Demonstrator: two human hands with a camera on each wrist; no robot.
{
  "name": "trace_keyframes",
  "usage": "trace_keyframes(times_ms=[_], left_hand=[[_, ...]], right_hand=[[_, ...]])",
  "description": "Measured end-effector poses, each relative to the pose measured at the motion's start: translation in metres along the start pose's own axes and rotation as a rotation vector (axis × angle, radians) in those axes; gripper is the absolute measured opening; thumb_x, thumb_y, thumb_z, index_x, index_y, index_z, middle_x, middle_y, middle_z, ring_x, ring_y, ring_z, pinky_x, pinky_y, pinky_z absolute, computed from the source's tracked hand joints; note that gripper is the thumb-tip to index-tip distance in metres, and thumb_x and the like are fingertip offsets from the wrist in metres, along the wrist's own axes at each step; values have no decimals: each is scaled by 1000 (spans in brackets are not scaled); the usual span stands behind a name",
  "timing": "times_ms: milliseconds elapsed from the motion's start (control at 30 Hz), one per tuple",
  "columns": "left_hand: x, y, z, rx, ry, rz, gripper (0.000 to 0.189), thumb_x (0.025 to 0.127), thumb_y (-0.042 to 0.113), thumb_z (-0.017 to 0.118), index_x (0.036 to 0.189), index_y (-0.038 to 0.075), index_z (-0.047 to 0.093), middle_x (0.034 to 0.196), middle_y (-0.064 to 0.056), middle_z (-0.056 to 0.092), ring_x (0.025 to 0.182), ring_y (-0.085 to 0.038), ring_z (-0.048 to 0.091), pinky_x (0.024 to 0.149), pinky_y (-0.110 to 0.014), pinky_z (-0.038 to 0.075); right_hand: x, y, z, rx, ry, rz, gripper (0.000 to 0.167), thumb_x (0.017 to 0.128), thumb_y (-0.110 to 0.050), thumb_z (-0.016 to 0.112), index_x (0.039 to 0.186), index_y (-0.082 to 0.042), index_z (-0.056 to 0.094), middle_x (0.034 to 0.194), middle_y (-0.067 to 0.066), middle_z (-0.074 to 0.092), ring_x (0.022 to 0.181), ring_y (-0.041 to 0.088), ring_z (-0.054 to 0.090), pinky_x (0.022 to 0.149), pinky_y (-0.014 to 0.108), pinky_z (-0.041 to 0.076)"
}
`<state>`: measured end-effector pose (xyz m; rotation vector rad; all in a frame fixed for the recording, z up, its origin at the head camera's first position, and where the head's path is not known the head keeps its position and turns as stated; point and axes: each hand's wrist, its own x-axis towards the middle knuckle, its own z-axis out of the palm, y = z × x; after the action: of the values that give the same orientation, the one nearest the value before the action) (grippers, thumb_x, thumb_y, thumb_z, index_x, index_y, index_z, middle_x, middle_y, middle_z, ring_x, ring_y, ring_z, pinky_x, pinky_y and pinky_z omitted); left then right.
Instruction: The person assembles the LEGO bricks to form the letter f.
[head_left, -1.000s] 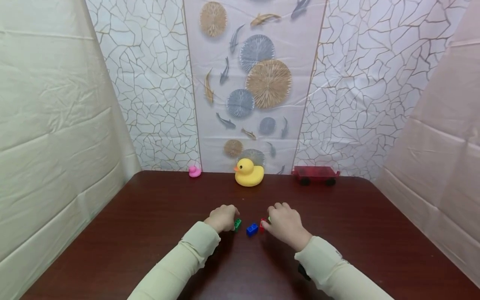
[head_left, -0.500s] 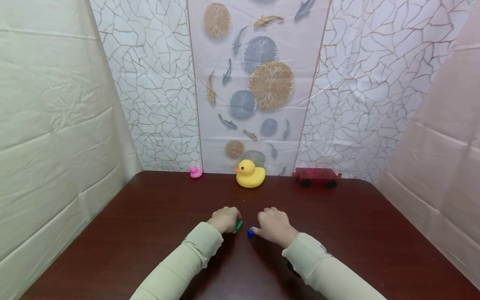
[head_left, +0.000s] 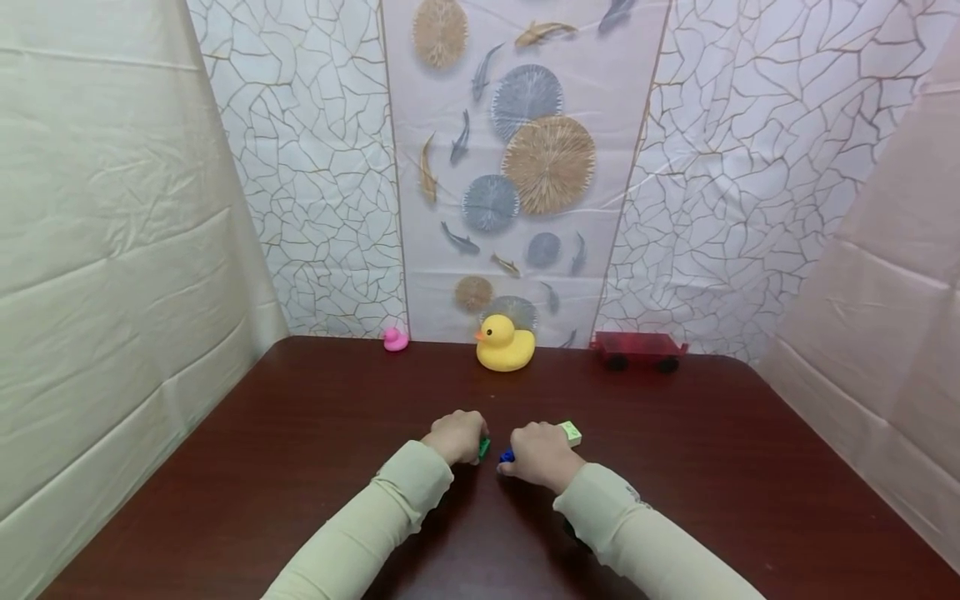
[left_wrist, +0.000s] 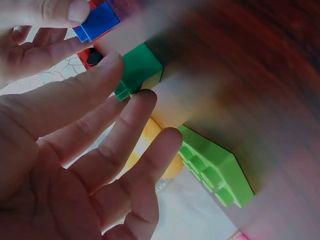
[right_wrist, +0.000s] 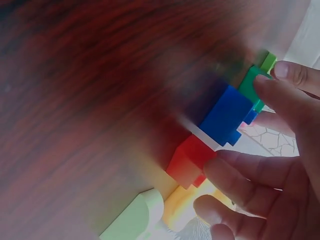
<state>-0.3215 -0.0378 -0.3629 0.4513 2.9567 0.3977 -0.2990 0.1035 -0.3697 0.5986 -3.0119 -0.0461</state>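
My left hand (head_left: 459,437) pinches a dark green toy brick (left_wrist: 142,67) between thumb and fingers, low over the table. My right hand (head_left: 542,454) is just to its right, thumb and fingers around a blue brick (right_wrist: 227,116). A red brick (right_wrist: 191,161) lies beside the blue one in the right wrist view, close to the right fingertips; in the head view the hand hides it. Past the right hand lies a pale green brick (head_left: 570,433). A bright green sloped brick (left_wrist: 215,167) sits near the left fingertips, hidden in the head view.
Along the far edge of the dark brown table (head_left: 300,483) stand a small pink duck (head_left: 395,340), a larger yellow duck (head_left: 506,346) and a red toy wagon (head_left: 637,350). Patterned cloth hangs behind, and pale curtains (head_left: 112,317) flank both sides.
My right hand has moved left from beside the red brick to the blue one, its fingers closing around it. The pale green brick has come into view behind it. My left hand stays at the green brick.
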Motion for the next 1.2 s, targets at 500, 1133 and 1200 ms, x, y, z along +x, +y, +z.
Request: trace_keyframes(times_ms=[500, 1133, 1200], left_hand=[[0, 3, 1, 20, -35, -14, 19, 65, 8, 75, 62, 13, 58, 60, -1, 50, 54, -16, 44, 53, -33, 36], [1, -2, 1, 14, -15, 26, 21, 56, 12, 81, 65, 15, 63, 62, 4, 52, 58, -12, 48, 53, -32, 41], [0, -3, 1, 12, -10, 28, 21, 56, 12, 82, 66, 15, 63, 62, 4, 53, 58, -12, 48, 53, -33, 41]], right_hand=[[5, -1, 6, 15, 57, 9, 32, 71, -36, 67, 59, -13, 49, 53, 1, 43, 47, 17, 42, 39, 33, 35], [7, -2, -7, 157, 66, -42, 26, 67, -33, 68, 72, -13, 53, 54, -5, 45, 48, 12, 43, 45, 31, 34], [7, -2, -7, 161, 71, -48, 26, 67, -34, 68, 73, -13, 54, 55, -5, 46, 49, 12, 43, 47, 32, 34]])
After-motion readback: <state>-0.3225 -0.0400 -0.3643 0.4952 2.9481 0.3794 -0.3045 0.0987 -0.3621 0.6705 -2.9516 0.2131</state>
